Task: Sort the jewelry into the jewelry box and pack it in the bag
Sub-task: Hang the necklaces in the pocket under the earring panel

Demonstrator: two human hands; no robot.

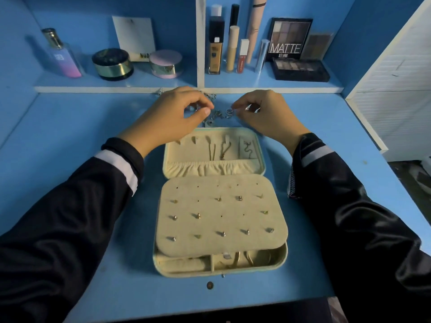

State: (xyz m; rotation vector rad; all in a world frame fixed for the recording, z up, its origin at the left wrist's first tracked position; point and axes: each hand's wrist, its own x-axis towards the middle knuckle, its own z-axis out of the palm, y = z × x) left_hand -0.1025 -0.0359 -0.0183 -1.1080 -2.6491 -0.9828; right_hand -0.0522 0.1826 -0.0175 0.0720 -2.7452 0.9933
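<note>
Tangling just beyond the jewelry box (157, 264), the silver jewelry (218, 113) was half hidden; left hand (177, 113) and right hand (263, 113) each pinched a piece, hard to make out. It lay on the blue tabletop (70, 136), below the cosmetics shelf (116, 86). The box sat open, studs (239, 198) pinned inside, chains (222, 151) in its lid.

Jewelry box (211, 170) before you: cream, open flat on worktop (70, 136). Far half holds hung chains (218, 148). Hinged pad (221, 215) carries stud earrings (239, 198), covering near tray (186, 264). Loose silver jewelry (220, 113) heaped just beyond far edge.
</note>
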